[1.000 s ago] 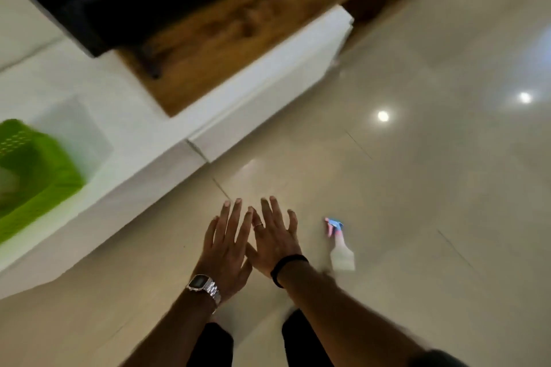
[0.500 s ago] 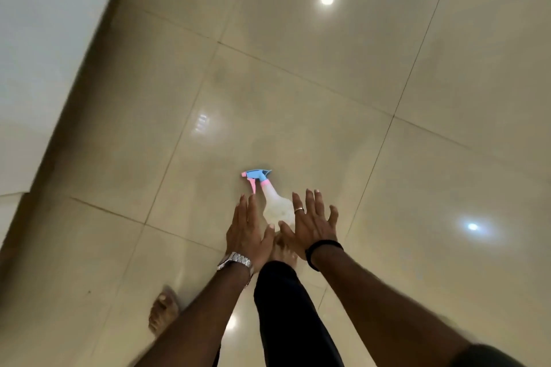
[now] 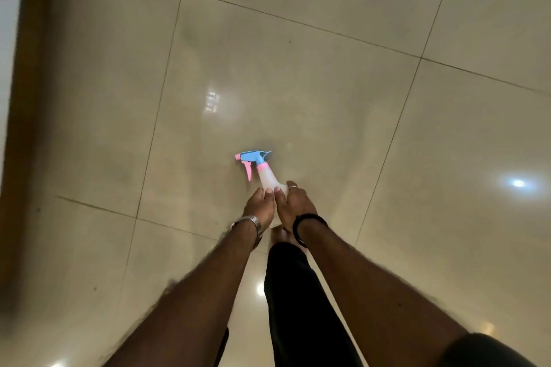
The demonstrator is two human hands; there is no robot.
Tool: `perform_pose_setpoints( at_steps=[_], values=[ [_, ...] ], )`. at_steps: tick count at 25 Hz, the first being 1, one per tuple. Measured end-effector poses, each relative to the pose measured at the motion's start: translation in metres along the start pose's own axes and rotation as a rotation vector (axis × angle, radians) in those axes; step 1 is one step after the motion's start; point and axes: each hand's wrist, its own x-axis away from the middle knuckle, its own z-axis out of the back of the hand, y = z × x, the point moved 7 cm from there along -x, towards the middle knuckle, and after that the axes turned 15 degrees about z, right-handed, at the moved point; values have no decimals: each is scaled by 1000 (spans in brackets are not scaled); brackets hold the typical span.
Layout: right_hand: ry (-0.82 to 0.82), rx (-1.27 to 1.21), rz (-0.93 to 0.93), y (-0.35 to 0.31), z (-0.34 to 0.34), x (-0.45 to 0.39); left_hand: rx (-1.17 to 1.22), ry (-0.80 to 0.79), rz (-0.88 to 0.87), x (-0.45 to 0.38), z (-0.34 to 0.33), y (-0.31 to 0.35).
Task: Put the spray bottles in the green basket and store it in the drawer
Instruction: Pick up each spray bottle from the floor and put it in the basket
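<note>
A translucent white spray bottle [image 3: 266, 180] with a blue and pink trigger head stands on the tiled floor, low in the middle of the view. My left hand [image 3: 260, 206], with a metal watch on its wrist, wraps the bottle's left side. Against the right side presses my right hand [image 3: 293, 204], which wears a ring and a black wristband. Both hands cover the bottle's lower body; only its neck and head show. The green basket and the drawer are out of view.
Glossy beige floor tiles [image 3: 298, 68] with lamp reflections fill the view. A brown strip and a white edge of furniture [image 3: 18, 98] run down the far left. My leg in dark trousers [image 3: 295, 292] and a bare foot are directly below the hands.
The view swung from the white cabinet and green basket down to the floor. Both hands went from open above the bottle to closed around its body.
</note>
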Motion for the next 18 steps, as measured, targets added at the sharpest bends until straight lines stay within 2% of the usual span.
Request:
perform_pose_setpoints(
  at_steps=[5, 7, 10, 14, 18],
  values=[
    [-68, -13, -63, -55, 35, 64, 132, -92, -22, 90, 24, -11],
    [-66, 0, -47, -89, 60, 75, 225, -130, -99, 125, 40, 7],
    [-58, 78, 54, -173, 90, 91, 334, -118, -271, 187, 94, 43],
    [54, 83, 333, -325, 94, 117, 481, 68, -485, 271, 204, 75],
    [128, 92, 667, -478, 51, 158, 591, 399, -788, 349, 336, 57]
  ],
)
